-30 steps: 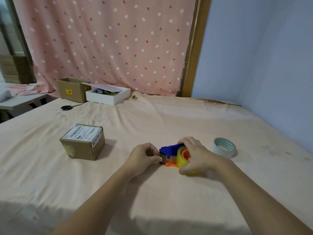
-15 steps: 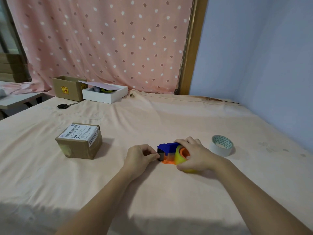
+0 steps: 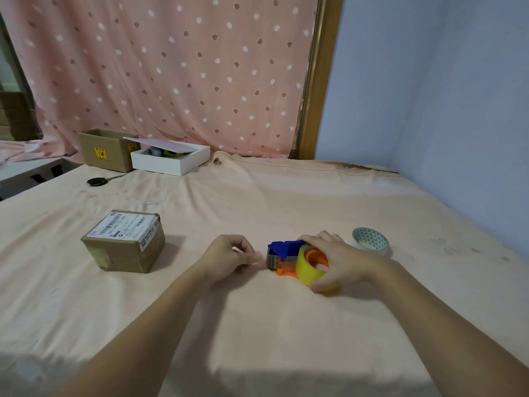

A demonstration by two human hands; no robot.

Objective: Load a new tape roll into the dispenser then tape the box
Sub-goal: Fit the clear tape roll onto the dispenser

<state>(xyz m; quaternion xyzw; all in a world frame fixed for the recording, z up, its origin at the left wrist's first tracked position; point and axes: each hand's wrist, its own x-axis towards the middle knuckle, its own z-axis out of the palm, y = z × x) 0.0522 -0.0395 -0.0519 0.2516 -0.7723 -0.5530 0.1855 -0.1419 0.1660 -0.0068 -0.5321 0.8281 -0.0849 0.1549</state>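
Observation:
A blue and orange tape dispenser (image 3: 283, 252) lies on the peach cloth, with a yellow tape roll (image 3: 307, 267) seated on its orange hub. My right hand (image 3: 340, 262) wraps over the roll and the dispenser's back. My left hand (image 3: 229, 256) sits just left of the dispenser's front roller, fingers pinched together, apparently on the tape's end; the strip itself is too faint to make out. A small brown cardboard box (image 3: 126, 242) with a white label stands further left, apart from both hands.
An empty tape core (image 3: 370, 240) lies right of my right hand. At the back left are black scissors (image 3: 98, 181), an open cardboard box (image 3: 107, 150) and a white box (image 3: 171, 160) with a lid ajar. A blue wall borders the right side.
My left hand has drawn slightly away from the dispenser's front, leaving a small gap. The yellow roll shows more under my right hand. The camera view shifted a little.

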